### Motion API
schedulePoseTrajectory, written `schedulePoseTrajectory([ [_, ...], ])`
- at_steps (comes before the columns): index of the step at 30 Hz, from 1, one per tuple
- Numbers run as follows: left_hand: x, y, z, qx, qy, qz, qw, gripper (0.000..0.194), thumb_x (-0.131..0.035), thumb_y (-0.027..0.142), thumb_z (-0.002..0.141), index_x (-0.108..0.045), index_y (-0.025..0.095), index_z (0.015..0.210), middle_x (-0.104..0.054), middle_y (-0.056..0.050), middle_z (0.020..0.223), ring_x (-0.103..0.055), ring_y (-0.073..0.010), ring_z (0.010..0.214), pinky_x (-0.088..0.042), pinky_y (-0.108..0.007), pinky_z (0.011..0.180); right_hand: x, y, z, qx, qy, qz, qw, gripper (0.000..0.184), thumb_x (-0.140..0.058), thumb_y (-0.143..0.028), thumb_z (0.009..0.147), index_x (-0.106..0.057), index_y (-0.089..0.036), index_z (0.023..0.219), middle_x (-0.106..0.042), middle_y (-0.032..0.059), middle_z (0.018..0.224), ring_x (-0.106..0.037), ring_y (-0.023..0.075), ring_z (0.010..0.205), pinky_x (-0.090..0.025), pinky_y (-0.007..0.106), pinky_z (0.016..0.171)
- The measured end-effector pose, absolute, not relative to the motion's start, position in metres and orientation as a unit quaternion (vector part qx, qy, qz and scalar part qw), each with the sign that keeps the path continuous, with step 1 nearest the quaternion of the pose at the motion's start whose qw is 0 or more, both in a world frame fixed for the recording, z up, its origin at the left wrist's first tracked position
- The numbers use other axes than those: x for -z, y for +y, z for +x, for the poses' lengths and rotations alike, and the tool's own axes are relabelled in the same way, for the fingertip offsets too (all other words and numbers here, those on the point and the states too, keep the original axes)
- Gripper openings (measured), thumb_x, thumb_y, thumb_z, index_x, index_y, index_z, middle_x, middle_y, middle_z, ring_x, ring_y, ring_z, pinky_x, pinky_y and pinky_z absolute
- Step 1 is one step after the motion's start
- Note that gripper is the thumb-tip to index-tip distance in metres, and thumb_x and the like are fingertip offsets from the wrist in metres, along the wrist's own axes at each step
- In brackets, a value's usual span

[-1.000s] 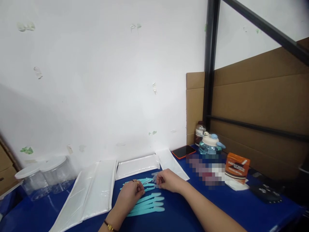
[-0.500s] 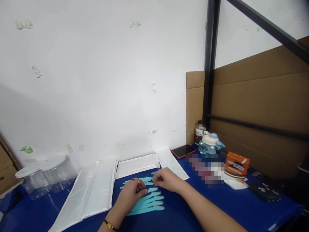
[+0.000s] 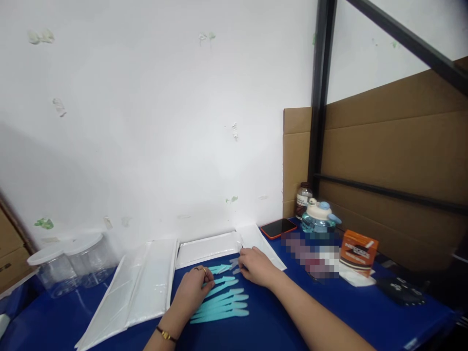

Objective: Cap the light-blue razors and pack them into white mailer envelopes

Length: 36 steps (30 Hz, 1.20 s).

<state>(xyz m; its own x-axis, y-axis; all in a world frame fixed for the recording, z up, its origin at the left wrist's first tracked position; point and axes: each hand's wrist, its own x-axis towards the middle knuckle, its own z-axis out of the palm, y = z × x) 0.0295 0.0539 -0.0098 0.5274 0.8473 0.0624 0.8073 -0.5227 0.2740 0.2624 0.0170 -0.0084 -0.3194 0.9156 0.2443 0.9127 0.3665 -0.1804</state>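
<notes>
My left hand (image 3: 193,288) is closed around the handle end of a turquoise eyebrow razor (image 3: 228,280), whose blade end points right. Below it, several more turquoise razors (image 3: 219,310) lie side by side in a fan, with pale translucent caps over their blade ends. Farther back, a few other razors (image 3: 219,268) lie partly behind my left hand. My right hand (image 3: 257,267) has its fingertips pinched together at a small translucent blade cap (image 3: 236,271). Another cap lies just beside it; the fingertips are partly hidden.
White padded mailers (image 3: 149,282) lie at the left and along the wall. Two clear jars with white lids (image 3: 87,265) stand far left. At right are a phone (image 3: 278,228), a blue-green water bottle (image 3: 319,222), a brown-capped bottle (image 3: 303,202) and an orange box (image 3: 359,253).
A translucent cap went from my right fingers onto a razor, which now lies with the fanned group. My left hand holds another razor, and my right hand has moved back to the loose caps.
</notes>
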Motion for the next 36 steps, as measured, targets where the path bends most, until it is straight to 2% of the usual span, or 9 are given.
schedulePoseTrajectory([
  [9,0.01,0.054,0.027,-0.111,0.477,0.864,0.117,0.01,-0.057,0.028,0.076,-0.063,0.021,0.08,-0.064,0.0,0.082,-0.056,-0.0158,0.081,-0.033,-0.023,0.067,0.01,0.013,0.267,-0.067,-0.837,-0.509,0.189,0.011,-0.055,-0.011,0.071,-0.062,-0.019,0.075,-0.061,0.0,0.087,-0.056,0.0129,0.078,-0.032,0.025,0.078],
  [25,0.005,0.05,0.029,-0.103,0.478,0.866,0.105,0.008,-0.058,0.028,0.076,-0.064,0.022,0.075,-0.065,0.002,0.076,-0.057,-0.0144,0.074,-0.03,-0.024,0.063,0.005,0.01,0.269,-0.043,-0.842,-0.517,0.148,0.011,-0.052,-0.012,0.074,-0.061,-0.018,0.074,-0.06,0.0003,0.084,-0.055,0.0127,0.077,-0.03,0.026,0.077],
  [36,0.005,0.052,0.029,-0.097,0.484,0.862,0.111,0.008,-0.058,0.028,0.076,-0.064,0.022,0.077,-0.065,0.002,0.077,-0.058,-0.0145,0.075,-0.032,-0.024,0.064,0.004,0.008,0.261,-0.028,-0.849,-0.505,0.156,0.011,-0.051,-0.012,0.074,-0.06,-0.018,0.072,-0.058,0.0009,0.082,-0.054,0.0131,0.077,-0.029,0.025,0.075],
])
